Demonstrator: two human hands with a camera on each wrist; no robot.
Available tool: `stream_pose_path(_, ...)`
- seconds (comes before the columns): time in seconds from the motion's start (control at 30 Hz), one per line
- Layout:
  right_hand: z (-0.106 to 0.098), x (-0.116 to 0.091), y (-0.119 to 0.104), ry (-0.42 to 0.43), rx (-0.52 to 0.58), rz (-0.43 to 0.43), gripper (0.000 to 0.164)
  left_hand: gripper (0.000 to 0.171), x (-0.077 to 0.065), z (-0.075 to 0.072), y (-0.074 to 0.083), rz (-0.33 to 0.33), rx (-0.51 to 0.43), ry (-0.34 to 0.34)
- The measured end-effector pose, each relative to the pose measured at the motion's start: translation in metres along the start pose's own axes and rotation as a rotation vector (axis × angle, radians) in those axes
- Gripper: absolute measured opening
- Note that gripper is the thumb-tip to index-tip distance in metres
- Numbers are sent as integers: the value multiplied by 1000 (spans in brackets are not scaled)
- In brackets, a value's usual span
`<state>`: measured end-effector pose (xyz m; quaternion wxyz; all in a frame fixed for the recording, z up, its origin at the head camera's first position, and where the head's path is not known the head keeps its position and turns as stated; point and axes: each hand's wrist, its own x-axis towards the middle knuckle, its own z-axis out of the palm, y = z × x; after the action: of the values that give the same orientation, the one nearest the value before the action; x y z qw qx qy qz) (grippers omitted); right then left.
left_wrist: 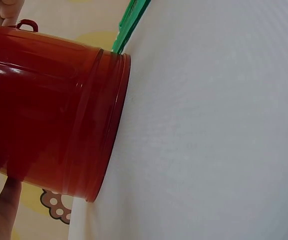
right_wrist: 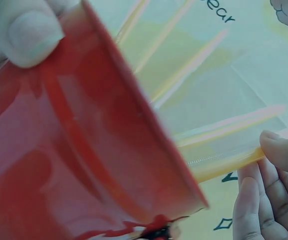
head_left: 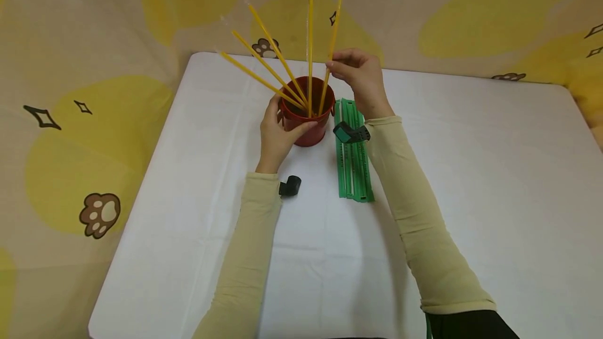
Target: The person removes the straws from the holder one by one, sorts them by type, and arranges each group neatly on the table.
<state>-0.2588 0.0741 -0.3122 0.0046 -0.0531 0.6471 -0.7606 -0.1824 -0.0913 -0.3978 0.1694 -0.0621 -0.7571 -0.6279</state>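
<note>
A small red metal bucket (head_left: 311, 139) stands upright on the table. My left hand (head_left: 274, 137) grips it, thumb over the near rim and fingers round the left side. Several yellow straws (head_left: 265, 41) in clear wrappers lean out of the bucket, fanned to the left and upward. With thumb and fingertips, my right hand (head_left: 361, 78) pinches one wrapped yellow straw (head_left: 335, 25), its lower end inside the bucket. The right wrist view shows this pinch above the rim, with the left thumb (right_wrist: 34, 40) on the bucket wall. The bucket's inner bottom is hidden.
Several long, flat green packets (head_left: 352, 171) lie side by side just right of the bucket, partly beneath the right wrist. The white table (head_left: 480, 182) extends to both sides. A patterned yellow and beige cloth (head_left: 85, 145) surrounds its far and left edges.
</note>
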Motion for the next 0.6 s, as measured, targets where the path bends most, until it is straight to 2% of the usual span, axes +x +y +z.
stream_pose_path(0.6,-3,-8,-18,28,93,-86,7,78,0,-1,1,-10,3,3)
